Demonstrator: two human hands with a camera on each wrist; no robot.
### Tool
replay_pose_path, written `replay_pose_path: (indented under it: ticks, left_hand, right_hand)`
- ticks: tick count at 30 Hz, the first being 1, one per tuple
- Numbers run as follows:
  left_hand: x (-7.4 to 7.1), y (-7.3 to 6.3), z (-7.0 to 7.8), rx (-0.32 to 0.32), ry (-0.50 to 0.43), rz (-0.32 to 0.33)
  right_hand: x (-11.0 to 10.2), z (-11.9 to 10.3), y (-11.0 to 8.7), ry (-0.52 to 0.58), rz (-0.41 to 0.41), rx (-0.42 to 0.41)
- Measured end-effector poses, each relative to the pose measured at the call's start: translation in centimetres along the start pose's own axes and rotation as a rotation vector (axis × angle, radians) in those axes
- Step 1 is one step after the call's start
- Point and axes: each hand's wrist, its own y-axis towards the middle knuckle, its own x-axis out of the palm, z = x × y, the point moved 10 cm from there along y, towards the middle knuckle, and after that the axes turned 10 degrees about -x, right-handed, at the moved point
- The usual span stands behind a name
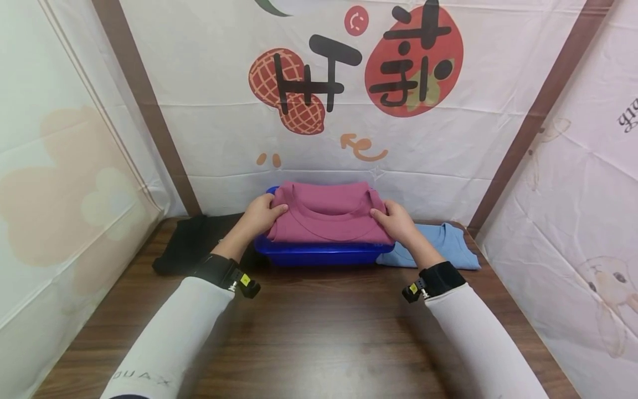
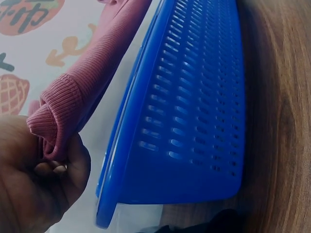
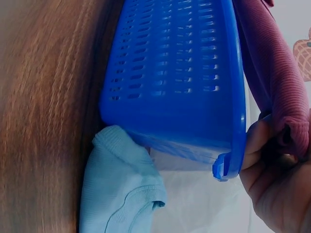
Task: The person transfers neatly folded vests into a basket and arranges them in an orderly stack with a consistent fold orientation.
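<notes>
A folded dusky-pink shirt of ribbed, soft-looking knit [image 1: 329, 221] is held level over the mouth of a blue plastic basket with slotted walls [image 1: 324, 254], its round neckline facing up. The left hand [image 1: 260, 215] pinches one side edge of the fold, thumb on top and fingers curled beneath; the right hand [image 1: 395, 223] grips the opposite edge in the same way. The left wrist view shows a gap between the cloth and the basket's rim near that hand; on the right, the thumb is so close to the rim that I cannot tell whether they touch. The shirt should be light, limp and not at all fragile, with ribbing that gives the fingertips good purchase. Its likely weakness is the fold: held at one layer, it could sag or open out, so the side edges, with every layer caught between thumb and fingers and light outward tension, seem the right hold. On the dark wood-grain table [image 1: 319, 332], a folded black garment [image 1: 186, 241] lies left of the basket and a folded light-blue garment [image 1: 443, 244] lies right.
</notes>
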Motion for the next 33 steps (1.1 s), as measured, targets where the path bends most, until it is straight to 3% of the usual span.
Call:
replay_pose_path:
  ticks: [20,33]
  left_hand:
    - [0.6,2.2,-1.0,0.011,-0.034,0.02]
    - [0.9,2.3,-1.9,0.011,-0.047,0.022]
  right_hand:
    - [0.8,1.0,1.0,0.076,0.037,0.037]
    - [1.4,1.4,1.2,0.085,0.061,0.013]
